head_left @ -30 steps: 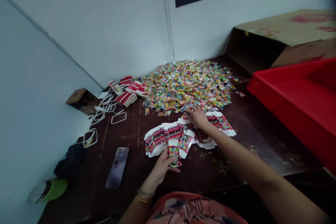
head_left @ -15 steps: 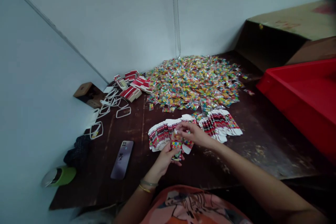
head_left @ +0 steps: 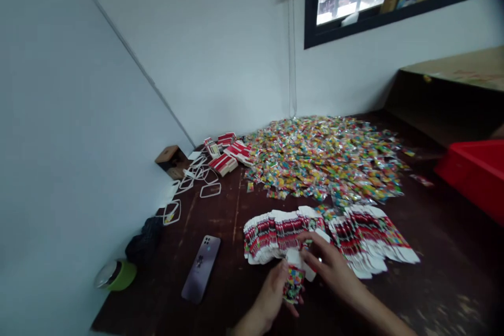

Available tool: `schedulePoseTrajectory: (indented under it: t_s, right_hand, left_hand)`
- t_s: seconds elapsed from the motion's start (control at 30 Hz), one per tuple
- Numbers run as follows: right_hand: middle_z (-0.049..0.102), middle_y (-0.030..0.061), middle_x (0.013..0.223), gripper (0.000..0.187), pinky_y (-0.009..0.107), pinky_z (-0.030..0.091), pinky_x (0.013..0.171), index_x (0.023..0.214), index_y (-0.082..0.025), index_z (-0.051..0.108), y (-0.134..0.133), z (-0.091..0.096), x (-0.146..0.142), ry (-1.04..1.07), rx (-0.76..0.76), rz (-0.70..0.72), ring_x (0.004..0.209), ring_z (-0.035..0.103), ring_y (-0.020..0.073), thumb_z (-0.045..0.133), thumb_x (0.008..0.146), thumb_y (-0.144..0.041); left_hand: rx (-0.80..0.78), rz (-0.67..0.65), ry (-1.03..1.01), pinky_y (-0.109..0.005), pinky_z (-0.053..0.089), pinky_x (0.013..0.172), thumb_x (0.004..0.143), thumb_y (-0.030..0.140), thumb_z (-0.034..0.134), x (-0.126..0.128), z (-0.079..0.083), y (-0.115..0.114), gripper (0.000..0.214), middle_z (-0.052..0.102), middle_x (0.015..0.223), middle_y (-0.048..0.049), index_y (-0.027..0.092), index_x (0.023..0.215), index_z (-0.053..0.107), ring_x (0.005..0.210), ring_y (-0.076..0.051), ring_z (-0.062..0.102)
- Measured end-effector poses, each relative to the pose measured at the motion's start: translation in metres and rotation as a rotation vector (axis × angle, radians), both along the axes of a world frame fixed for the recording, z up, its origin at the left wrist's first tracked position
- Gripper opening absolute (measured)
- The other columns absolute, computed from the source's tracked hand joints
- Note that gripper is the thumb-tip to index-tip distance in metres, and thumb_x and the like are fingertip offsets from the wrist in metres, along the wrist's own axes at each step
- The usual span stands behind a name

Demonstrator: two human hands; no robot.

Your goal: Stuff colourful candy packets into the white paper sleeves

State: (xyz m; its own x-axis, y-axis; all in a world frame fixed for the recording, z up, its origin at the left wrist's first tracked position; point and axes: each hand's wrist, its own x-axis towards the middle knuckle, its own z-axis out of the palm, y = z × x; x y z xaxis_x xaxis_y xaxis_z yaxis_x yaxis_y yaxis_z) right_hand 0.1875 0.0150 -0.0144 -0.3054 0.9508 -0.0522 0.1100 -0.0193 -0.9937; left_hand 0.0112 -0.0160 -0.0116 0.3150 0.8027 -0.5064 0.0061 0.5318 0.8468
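My left hand (head_left: 273,291) is closed round a small printed candy box (head_left: 293,283), red with colourful patterns, which stands tilted with its white end flap (head_left: 293,258) raised. At the top of this box is my right hand (head_left: 325,260), its thumb and index finger bent in against the flap; blur hides the exact contact. Just behind the hands lies a fanned row of flattened red-and-white boxes (head_left: 271,236). A second fanned row (head_left: 366,239) spreads to the right. Beyond them is a broad heap of small clear packets of colourful candy (head_left: 326,157).
A purple phone (head_left: 201,269) lies left on the dark table (head_left: 224,220). White bands (head_left: 210,190), red-and-white stacks (head_left: 224,164) and a small brown box (head_left: 172,161) are by the wall. A green-sided container (head_left: 123,275) sits at far left; a red tray (head_left: 476,173) and large carton (head_left: 452,71) are right.
The head view has tilted up, so the scene sits lower and further right. The box stays in my left hand; its white flap now stands visible where my right fingers were.
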Motion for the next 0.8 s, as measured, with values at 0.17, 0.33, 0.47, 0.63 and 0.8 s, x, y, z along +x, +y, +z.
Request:
schedulePoseTrajectory:
  t_s: [0.17, 0.33, 0.47, 0.63, 0.8]
  right_hand:
    - [0.059, -0.0011, 0.073, 0.044, 0.022, 0.04, 0.045, 0.093, -0.021, 0.059, -0.017, -0.02, -0.017, 0.343, -0.429, 0.087, 0.05, 0.054, 0.011, 0.069, 0.069, -0.057]
    - [0.065, 0.0065, 0.083, 0.033, 0.034, 0.052, 0.069, 0.084, -0.022, 0.071, -0.022, -0.005, -0.014, 0.057, -0.114, 0.137, 0.078, 0.062, 0.0221, 0.062, 0.079, -0.054]
    - [0.068, 0.0098, 0.098, 0.034, 0.042, 0.048, 0.089, 0.094, -0.028, 0.076, -0.015, 0.012, -0.01, -0.018, 0.02, 0.117, 0.096, 0.062, 0.0275, 0.055, 0.085, -0.054]
    - [0.07, 0.0078, 0.088, 0.035, 0.039, 0.05, 0.08, 0.086, -0.028, 0.077, -0.005, 0.01, -0.007, 0.007, -0.066, 0.098, 0.085, 0.064, 0.0263, 0.061, 0.079, -0.058]
    - [0.07, 0.0065, 0.082, 0.03, 0.04, 0.051, 0.077, 0.078, -0.031, 0.078, -0.011, -0.007, -0.004, 0.015, -0.083, 0.149, 0.082, 0.064, 0.0271, 0.064, 0.077, -0.058]
  left_hand:
    - [0.063, -0.058, 0.014, -0.022, 0.04, 0.041, 0.071, 0.077, 0.047, -0.003, -0.001, 0.002, 0.076, 0.066, 0.075, -0.0106, 0.009, 0.1, 0.065, 0.056, -0.016, 0.057]
    - [-0.057, -0.061, -0.045, -0.023, 0.043, 0.048, 0.063, 0.048, 0.058, -0.003, 0.002, 0.007, 0.048, 0.066, 0.076, -0.0083, 0.012, 0.093, 0.069, 0.062, -0.016, 0.058]
    - [-0.099, 0.015, -0.146, -0.025, 0.044, 0.054, 0.066, 0.049, 0.054, 0.001, 0.004, 0.009, 0.051, 0.067, 0.08, -0.0104, 0.013, 0.1, 0.067, 0.068, -0.018, 0.06]
    - [-0.096, -0.068, -0.318, -0.027, 0.044, 0.063, 0.061, 0.057, 0.071, -0.006, -0.011, 0.004, 0.07, 0.066, 0.087, -0.0084, 0.016, 0.116, 0.06, 0.064, -0.015, 0.059]
    - [0.132, -0.279, -0.07, -0.031, 0.045, 0.08, 0.069, 0.068, 0.066, -0.023, -0.01, 0.002, 0.065, 0.063, 0.093, -0.0053, 0.019, 0.11, 0.065, 0.082, -0.016, 0.057]
